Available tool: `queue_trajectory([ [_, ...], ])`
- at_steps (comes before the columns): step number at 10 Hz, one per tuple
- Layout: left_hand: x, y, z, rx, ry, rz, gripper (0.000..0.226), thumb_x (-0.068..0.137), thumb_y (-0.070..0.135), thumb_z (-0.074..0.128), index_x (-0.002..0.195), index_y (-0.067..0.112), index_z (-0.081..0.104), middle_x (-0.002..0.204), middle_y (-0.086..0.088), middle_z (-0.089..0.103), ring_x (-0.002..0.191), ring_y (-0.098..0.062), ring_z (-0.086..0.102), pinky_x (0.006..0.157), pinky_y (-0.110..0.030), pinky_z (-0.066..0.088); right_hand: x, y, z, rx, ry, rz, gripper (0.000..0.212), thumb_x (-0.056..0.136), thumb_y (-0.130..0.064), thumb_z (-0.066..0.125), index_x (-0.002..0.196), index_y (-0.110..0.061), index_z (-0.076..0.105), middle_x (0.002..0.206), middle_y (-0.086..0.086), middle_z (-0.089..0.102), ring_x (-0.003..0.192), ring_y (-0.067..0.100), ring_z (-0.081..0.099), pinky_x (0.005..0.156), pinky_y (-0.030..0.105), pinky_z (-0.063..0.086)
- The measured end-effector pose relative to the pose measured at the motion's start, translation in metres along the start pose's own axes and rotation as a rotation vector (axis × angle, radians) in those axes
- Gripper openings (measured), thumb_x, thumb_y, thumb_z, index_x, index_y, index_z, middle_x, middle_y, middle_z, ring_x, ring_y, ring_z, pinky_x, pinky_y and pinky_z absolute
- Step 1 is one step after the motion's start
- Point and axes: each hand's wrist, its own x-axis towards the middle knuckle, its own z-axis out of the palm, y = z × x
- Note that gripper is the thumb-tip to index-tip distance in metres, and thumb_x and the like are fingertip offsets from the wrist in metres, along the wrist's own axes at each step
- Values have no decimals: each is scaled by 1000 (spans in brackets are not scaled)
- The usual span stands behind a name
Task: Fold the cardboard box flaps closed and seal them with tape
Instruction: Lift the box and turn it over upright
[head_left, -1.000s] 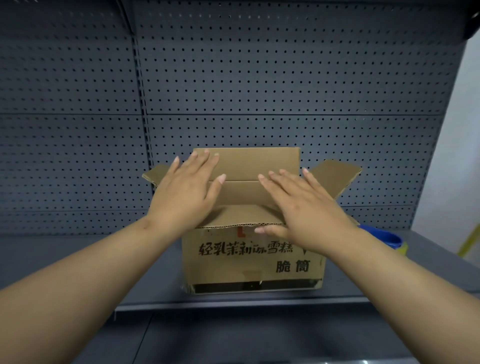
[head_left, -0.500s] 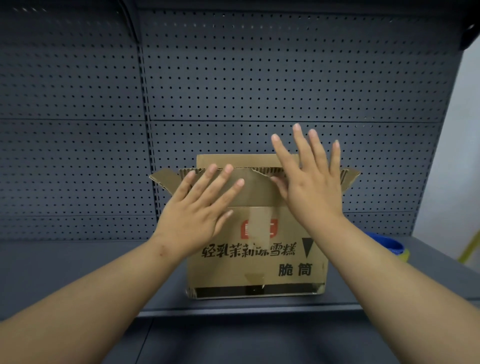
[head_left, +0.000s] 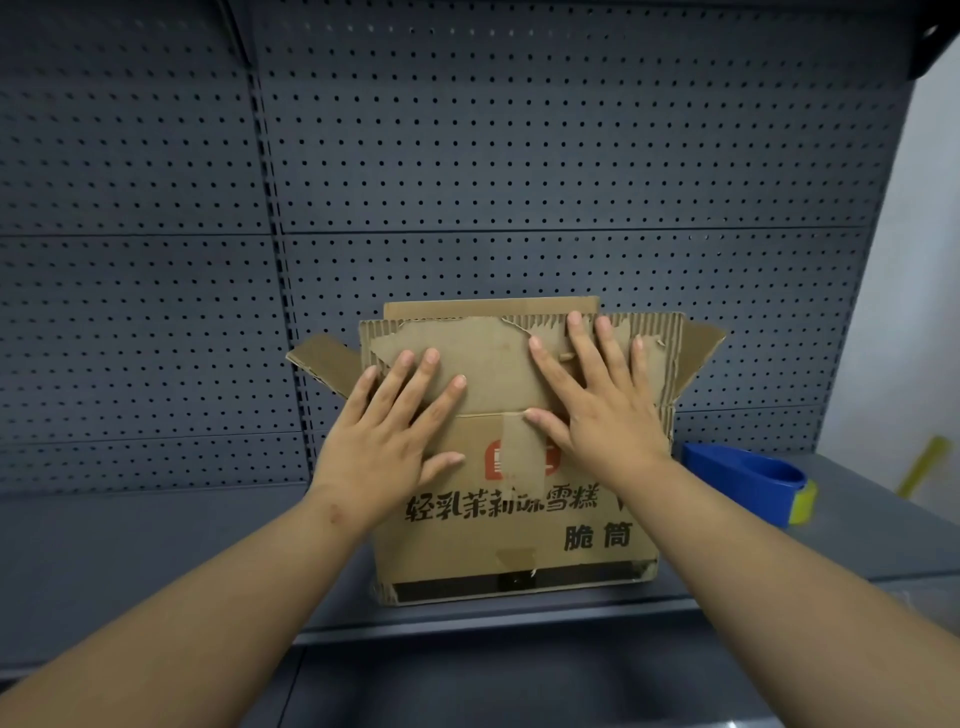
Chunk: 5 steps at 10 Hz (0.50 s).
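A brown cardboard box (head_left: 519, 540) with black printed characters stands on a grey shelf. Its torn front flap (head_left: 488, 369) stands nearly upright, and the back flap (head_left: 441, 310) rises just behind it. The side flaps splay outward, one at the left (head_left: 322, 364) and one at the right (head_left: 698, 348). My left hand (head_left: 395, 431) lies flat with fingers spread over the front flap's lower left and the box front. My right hand (head_left: 592, 400) presses flat on the flap's right part. A blue tape dispenser (head_left: 748, 478) sits on the shelf right of the box.
A grey pegboard wall (head_left: 467, 156) rises right behind the box. The grey shelf (head_left: 156, 561) runs left and right, with its front edge (head_left: 467, 618) just below the box. A white wall and a yellow strip (head_left: 922, 462) show at the far right.
The front flap went from folded down over the box to nearly upright. Both hands now rest flat on it; the right hand came down from above the box's top edge.
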Motion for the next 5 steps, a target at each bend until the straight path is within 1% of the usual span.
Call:
queue_trajectory([
  [1, -5, 1, 1, -18, 8, 1, 71, 88, 63, 18, 146, 24, 12, 153, -7, 11, 144, -20, -16, 115, -42, 1, -2, 0, -3, 6, -34, -12, 71, 86, -64, 26, 146, -35, -1, 156, 5, 6, 142, 27, 2, 112, 47, -5],
  [2, -9, 2, -3, -54, -20, -4, 68, 90, 62, 12, 147, 24, 10, 154, -6, 9, 144, -20, -16, 115, -41, 0, -6, 5, -10, 5, -77, -47, 67, 88, -63, 22, 144, -38, -5, 154, 1, -3, 142, 24, -2, 113, 46, -5],
  [3, -15, 4, -16, -80, -51, -13, 66, 92, 59, 10, 147, 22, 12, 156, -6, 10, 145, -21, -7, 115, -40, -1, -6, 18, -36, 29, -168, -89, 63, 88, -63, 15, 142, -39, -9, 151, -2, -13, 144, 19, -8, 116, 41, -8],
  [4, -23, 5, -34, -102, -67, -17, 64, 94, 56, 10, 146, 20, 19, 152, -8, 17, 143, -22, 16, 115, -40, 2, -6, 25, -75, 162, -251, -136, 62, 87, -62, 18, 137, -44, -13, 150, -9, -21, 140, 10, -16, 113, 32, -9],
  [5, -28, 6, -59, -165, -86, -54, 63, 95, 55, 6, 143, 18, 26, 149, -7, 25, 137, -21, 24, 113, -41, 11, 4, 41, -141, 383, -233, -110, 62, 85, -60, 27, 138, -47, -3, 156, -14, -8, 143, 7, -5, 114, 31, 4],
])
